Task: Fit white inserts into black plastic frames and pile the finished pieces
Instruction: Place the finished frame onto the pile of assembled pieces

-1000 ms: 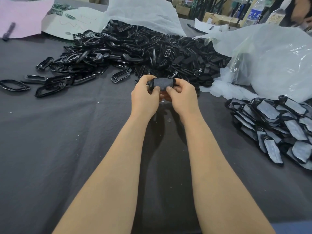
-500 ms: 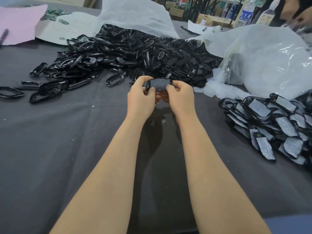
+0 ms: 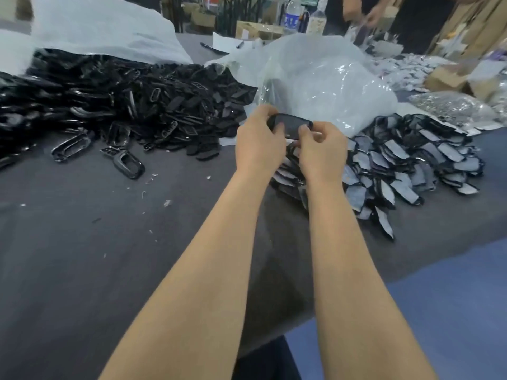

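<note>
Holding one black frame (image 3: 291, 127) between them, the left grip (image 3: 260, 145) pinches its left end and the right grip (image 3: 323, 153) its right end, raised above the finished pile (image 3: 411, 160) near the desk's (image 3: 82, 256) right edge.

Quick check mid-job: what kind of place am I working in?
Probably a small factory's hand-assembly bench: a bulk heap of black frames, a pile of finished pieces and a large clear plastic bag share one dark table.
</note>
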`<state>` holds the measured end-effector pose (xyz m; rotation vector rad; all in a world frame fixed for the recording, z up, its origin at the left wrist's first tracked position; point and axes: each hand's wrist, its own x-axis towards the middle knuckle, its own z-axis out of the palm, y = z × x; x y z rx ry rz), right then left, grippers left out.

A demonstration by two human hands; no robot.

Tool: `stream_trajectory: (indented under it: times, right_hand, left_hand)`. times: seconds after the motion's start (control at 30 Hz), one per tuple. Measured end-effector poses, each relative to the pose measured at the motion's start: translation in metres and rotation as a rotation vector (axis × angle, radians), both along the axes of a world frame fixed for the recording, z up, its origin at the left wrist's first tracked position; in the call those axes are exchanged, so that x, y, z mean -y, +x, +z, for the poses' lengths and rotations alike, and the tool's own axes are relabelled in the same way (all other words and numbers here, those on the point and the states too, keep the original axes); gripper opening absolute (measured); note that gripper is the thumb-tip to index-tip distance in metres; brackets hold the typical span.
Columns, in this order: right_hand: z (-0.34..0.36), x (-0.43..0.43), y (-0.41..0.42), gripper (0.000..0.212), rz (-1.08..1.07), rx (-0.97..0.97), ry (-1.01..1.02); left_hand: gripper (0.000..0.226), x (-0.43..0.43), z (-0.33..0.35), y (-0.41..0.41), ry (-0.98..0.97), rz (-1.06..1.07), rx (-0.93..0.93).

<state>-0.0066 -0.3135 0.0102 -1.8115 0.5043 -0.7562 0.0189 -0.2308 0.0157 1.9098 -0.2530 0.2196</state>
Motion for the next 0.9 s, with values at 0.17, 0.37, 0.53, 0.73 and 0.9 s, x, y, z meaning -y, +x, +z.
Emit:
stream_trajectory:
  times: [0.17,0.37,0.53,0.73,0.9]
  right_hand:
    - [-0.012,0.038,-0.018,0.025,-0.191,-0.054,-0.142]
    - [-0.031,0.048,-0.02,0.019,-0.306,-0.227,-0.319]
    - [-0.033,0.044,-0.017,0.026,-0.361,-0.271,-0.384]
    - [-0.023,0.011,-0.007,0.023,-0.279,-0.101,-0.384]
    - [-0.017,-0.061,0.015,0.015,0.095,-0.002,-0.321]
  left_hand:
    - [0.028,0.052,-0.009,-0.011,0.203,-0.012,-0.007]
    - [0.032,0.067,-0.031,-0.007,0.416,0.058,-0.021]
    - [0.044,0.066,-0.032,-0.002,0.372,0.044,-0.015]
    - [0.036,0.035,-0.02,0.006,0.025,0.048,-0.042]
    - [0.023,-0.039,-0.015,0.021,-0.159,0.221,-0.025]
